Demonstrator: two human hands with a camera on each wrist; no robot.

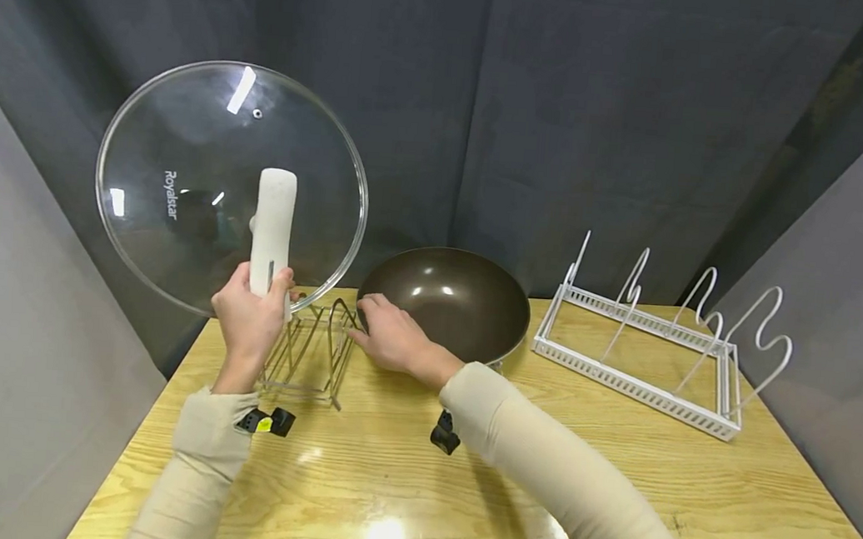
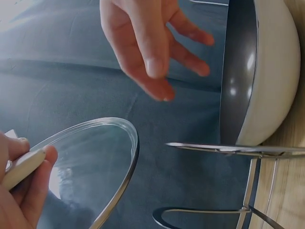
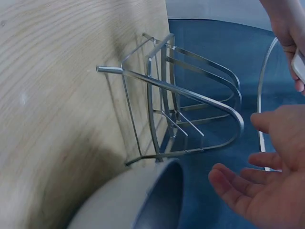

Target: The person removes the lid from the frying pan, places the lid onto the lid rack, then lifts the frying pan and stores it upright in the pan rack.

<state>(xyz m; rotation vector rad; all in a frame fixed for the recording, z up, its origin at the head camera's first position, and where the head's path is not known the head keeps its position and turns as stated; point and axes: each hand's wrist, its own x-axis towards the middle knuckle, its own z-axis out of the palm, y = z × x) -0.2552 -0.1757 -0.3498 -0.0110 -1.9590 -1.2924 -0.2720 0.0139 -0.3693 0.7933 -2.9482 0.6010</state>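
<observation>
My left hand [image 1: 251, 311] grips the white handle [image 1: 274, 221] of a round glass lid [image 1: 208, 137], raised and tilted upright at the left in the head view. Its rim overlaps a metal wire rack [image 1: 309, 349] standing on the table's left side. My right hand [image 1: 394, 334] holds nothing; its fingers are spread loosely between the rack and a dark wok [image 1: 467, 297]. In the right wrist view the right hand [image 3: 271, 176] hovers off the rack's curved bars [image 3: 205, 102], with the wok's pale outer wall [image 3: 119, 202] below.
A white rack [image 1: 634, 380] with several upright wire dividers stands on the right of the wooden table [image 1: 356, 481]. Behind everything hangs a dark grey curtain [image 1: 599, 131]. The wok sits at the back middle, close beside the metal rack.
</observation>
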